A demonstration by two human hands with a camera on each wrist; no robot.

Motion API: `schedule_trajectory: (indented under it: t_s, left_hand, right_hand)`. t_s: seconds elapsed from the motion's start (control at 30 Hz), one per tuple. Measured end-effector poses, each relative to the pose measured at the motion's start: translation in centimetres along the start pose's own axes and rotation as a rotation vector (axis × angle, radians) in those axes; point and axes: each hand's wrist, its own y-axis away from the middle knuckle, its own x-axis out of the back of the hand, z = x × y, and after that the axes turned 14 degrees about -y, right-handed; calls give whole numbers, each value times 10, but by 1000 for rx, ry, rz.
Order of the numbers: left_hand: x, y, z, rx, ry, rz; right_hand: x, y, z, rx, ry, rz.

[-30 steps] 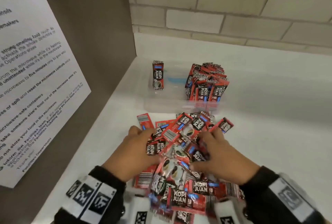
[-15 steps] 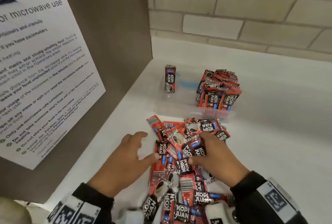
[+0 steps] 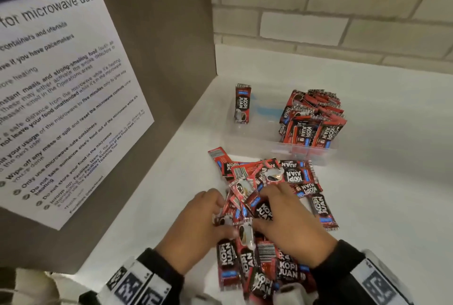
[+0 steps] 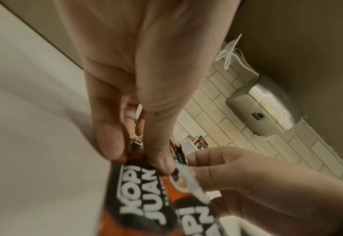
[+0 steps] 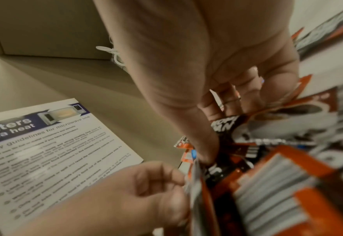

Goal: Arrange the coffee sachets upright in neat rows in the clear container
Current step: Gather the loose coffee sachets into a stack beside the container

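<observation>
On the white counter (image 3: 382, 197), a loose heap of red-and-black foil coffee sachets (image 3: 269, 206) lies at the near middle, just in front of the clear plastic container (image 3: 247, 138). Both hands reach into that heap from the near edge, backs up, wrists in black sleeves. The left hand (image 3: 203, 228) comes in from the left with its fingers bent downward; the left wrist view shows its thumb and forefinger pinching the top edge of a sachet, so its grip is closed on that packet. The right hand (image 3: 291, 226) lies across the middle of the heap, fingers curled down among the packets; in the right wrist view its thumb and fingers are buried in the sachets and seem to clasp several, though blur hides exactly which. The two hands nearly touch, thumb side to thumb side. Farther back, inside the container, one sachet (image 3: 242, 104) stands upright alone at the left end, and a crowded bunch of upright sachets (image 3: 311, 118) fills the right end, leaning a little. A printed microwave-use notice (image 3: 61, 99) hangs on the brown panel at the left.
</observation>
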Motion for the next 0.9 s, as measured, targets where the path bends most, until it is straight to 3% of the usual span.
schedule_trajectory:
  t_s: [0.23, 0.47, 0.57, 0.67, 0.9]
  left_hand:
    - [0, -21, 6, -12, 162, -29]
    - [0, -30, 8, -143, 159, 34]
    - [2, -32, 7, -164, 183, 60]
    - [0, -31, 12, -193, 339, 5]
    - [9, -20, 31, -161, 672, 43]
  right_hand:
    - [1, -3, -5, -74, -332, -71]
    - [3, -5, -9, -27, -340, -123]
    - [-1, -7, -9, 15, -389, -75]
    - [-2, -12, -10, 11, -533, -69]
    - [-3, -23, -17, 105, -653, -52]
